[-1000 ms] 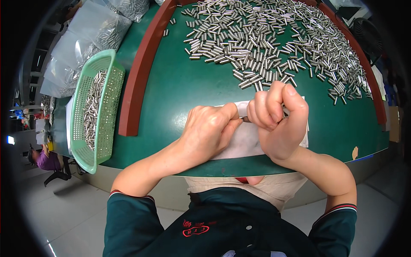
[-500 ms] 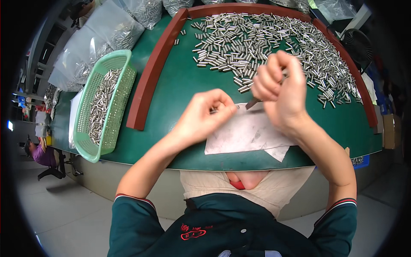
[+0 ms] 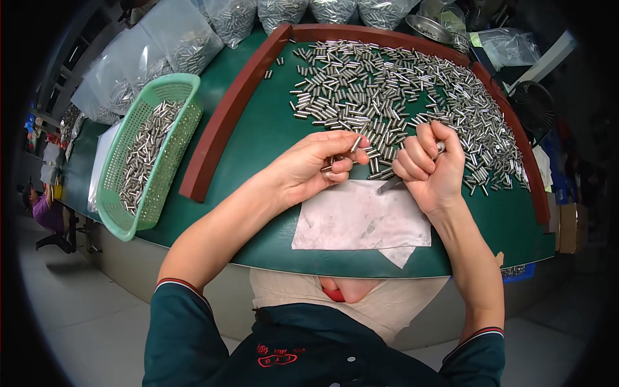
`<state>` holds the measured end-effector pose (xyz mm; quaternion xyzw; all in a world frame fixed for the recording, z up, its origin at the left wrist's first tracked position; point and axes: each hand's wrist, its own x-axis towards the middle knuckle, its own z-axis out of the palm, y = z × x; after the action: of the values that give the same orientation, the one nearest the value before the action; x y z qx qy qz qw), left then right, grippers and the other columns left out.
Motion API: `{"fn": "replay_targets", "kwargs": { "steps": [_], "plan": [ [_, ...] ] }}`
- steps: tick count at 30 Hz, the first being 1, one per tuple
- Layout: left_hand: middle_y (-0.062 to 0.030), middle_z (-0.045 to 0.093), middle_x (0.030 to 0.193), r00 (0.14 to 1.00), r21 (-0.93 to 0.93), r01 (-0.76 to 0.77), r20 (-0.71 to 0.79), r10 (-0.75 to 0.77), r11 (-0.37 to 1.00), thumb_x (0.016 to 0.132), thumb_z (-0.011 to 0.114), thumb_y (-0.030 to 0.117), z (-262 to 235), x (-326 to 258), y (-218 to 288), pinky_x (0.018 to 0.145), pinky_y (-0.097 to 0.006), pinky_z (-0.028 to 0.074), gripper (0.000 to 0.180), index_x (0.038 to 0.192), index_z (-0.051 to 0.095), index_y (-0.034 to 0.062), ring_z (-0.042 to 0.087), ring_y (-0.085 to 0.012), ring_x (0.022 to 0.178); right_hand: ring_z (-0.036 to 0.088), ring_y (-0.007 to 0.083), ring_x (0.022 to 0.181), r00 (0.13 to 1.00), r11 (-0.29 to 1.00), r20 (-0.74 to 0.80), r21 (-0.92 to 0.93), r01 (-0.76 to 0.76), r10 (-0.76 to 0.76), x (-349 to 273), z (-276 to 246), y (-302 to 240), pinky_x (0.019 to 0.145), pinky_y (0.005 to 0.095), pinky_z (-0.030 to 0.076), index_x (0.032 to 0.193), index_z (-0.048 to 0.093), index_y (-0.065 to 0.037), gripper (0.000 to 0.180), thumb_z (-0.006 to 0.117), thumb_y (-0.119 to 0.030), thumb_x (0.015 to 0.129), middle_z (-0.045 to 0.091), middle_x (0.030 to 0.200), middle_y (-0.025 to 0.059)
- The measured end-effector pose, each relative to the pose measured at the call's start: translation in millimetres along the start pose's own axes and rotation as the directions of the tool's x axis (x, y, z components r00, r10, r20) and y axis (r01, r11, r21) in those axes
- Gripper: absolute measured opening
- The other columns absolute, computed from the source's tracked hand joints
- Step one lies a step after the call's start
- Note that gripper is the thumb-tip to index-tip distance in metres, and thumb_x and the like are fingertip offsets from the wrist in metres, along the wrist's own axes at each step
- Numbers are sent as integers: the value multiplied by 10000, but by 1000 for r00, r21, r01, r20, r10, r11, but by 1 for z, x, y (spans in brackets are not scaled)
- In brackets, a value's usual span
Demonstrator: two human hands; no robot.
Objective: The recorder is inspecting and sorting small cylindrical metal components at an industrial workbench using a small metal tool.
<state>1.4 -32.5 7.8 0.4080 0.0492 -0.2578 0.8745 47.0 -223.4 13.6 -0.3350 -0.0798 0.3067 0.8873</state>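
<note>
Head view looks down on a green bench [image 3: 258,135] with a raised brown rim [image 3: 225,116] along its left and far edges. The left hand [image 3: 309,169] pinches a small metal pin [image 3: 355,143] between thumb and fingers, near the middle of the bench; the pin's long axis runs from lower left up to the far right, its free end toward the far edge. More pins seem tucked under the curled fingers, though that is hard to make out. The right hand [image 3: 429,171] is clenched around a thin metal tool [image 3: 391,185]; its dark tip pokes out below the fist, pointing down and left onto a white sheet [image 3: 358,219] that lies at the near edge of the bench. The upper end of the tool shows just above the fist; the rest is hidden inside it.

A wide heap of loose metal pins [image 3: 400,90] covers the far half of the bench, lying in every direction. Off the left edge, a green plastic basket [image 3: 171,87] holds more pins. Clear bags [image 3: 174,45] of pins line the far left corner, partly cut off at the top. A metal bowl [image 3: 433,27] sits past the far rim, its contents unclear.
</note>
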Motion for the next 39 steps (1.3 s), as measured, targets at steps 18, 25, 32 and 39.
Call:
{"fn": "replay_targets", "kwargs": {
  "steps": [18,25,32,39],
  "plan": [
    [-93,575,660,837,994,-109,95,538,-6,805,557,94,12,6,-19,562,-248,423,125,799,582,-28,536,-121,594,174,83,367,999,1000,-37,9,26,-25,-5,5,-4,389,241,170,537,286,-135,361,297,-271,871,229,409,-32],
    [73,394,603,781,780,-334,-84,619,528,897,454,186,10,-29,21,456,-182,245,206,828,575,34,334,-14,542,158,86,367,997,997,-9,14,76,-76,-6,6,-4,391,245,164,542,291,-132,358,289,-262,876,231,407,-32],
    [-19,553,690,30,911,309,279,960,-274,895,463,151,-22,-118,96,508,-218,354,183,863,581,14,421,-69,556,161,84,369,997,997,26,-21,78,-77,-8,10,1,396,248,170,546,288,-132,356,286,-261,879,221,409,-35],
    [-117,536,1088,276,410,866,83,958,-285,752,607,397,-71,-164,112,910,-463,311,447,1063,550,81,477,-268,1060,162,79,369,996,995,30,-40,90,-89,-10,11,1,390,240,167,543,285,-137,367,294,-274,883,225,412,-40]
  ]
}}
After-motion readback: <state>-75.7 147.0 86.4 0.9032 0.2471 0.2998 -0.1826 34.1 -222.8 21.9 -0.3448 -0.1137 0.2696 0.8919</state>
